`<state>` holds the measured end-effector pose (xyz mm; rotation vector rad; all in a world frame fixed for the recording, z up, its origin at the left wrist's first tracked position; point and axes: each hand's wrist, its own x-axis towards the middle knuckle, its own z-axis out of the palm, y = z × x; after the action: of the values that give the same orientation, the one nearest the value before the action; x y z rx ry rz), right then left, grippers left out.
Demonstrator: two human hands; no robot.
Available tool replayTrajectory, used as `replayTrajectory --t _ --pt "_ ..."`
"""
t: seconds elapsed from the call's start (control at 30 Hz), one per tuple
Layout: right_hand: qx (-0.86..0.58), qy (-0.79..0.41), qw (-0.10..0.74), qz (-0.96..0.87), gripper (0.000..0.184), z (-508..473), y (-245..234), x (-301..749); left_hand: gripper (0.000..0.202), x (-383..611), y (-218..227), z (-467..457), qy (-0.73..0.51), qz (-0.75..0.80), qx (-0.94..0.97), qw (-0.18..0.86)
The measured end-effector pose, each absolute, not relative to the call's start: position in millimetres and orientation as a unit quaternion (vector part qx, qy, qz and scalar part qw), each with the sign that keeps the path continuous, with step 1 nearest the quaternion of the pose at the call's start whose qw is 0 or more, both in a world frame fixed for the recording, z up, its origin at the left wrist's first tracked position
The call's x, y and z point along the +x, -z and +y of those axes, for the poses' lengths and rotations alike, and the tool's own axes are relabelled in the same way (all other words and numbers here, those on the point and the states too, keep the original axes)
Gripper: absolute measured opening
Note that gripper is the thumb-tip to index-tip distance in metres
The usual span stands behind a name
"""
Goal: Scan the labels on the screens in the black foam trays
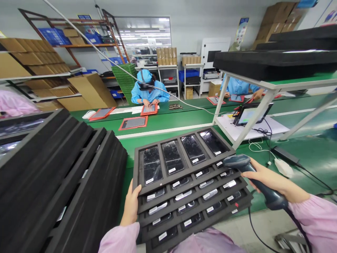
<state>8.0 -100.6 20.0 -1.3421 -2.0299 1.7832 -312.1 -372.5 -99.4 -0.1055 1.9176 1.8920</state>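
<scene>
Several black foam trays (184, 173) are stacked like steps in front of me, each with dark glass phone screens (172, 156) in its slots. Small white labels sit at the screens' lower ends. My left hand (131, 203) grips the stack's left edge, thumb over the top tray's corner. In my right hand (267, 177) is a dark handheld barcode scanner (272, 196), fingers wrapped round its handle. The scanner's head is over the top tray's right front corner; whether it touches cannot be told. Its cable runs down past my right sleeve.
Tall piles of black foam trays (79, 182) stand at left. On the right, a white-legged rack (259, 119) carries more foam; beneath it are a small monitor (249, 115) and cables. Across the green bench (163, 119), people in blue handle screens on red pads.
</scene>
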Motion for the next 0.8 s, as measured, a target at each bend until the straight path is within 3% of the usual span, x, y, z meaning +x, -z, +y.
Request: replayTrajectory --t 0.1,0.27,0.53,0.8 --pt "-0.448 -0.595 0.058 -0.664 0.082 -105.3 -16.7 11.7 0.068 -312.8 99.4 -373.1 -0.686 0.692 -0.04 0.22" --pt "-0.468 -0.602 -0.011 -0.647 0.095 -105.4 6.1 23.5 0.069 -312.1 99.0 -374.2 -0.687 0.694 -0.038 0.215" --pt "-0.491 -0.591 0.015 -0.64 0.097 -108.1 19.5 28.1 0.066 -313.3 100.8 -374.4 -0.683 0.697 -0.028 0.218" --pt "-0.463 -0.651 0.043 -0.599 0.07 -155.8 18.3 9.0 0.059 -313.6 106.7 -374.3 -0.682 0.7 0.008 0.213"
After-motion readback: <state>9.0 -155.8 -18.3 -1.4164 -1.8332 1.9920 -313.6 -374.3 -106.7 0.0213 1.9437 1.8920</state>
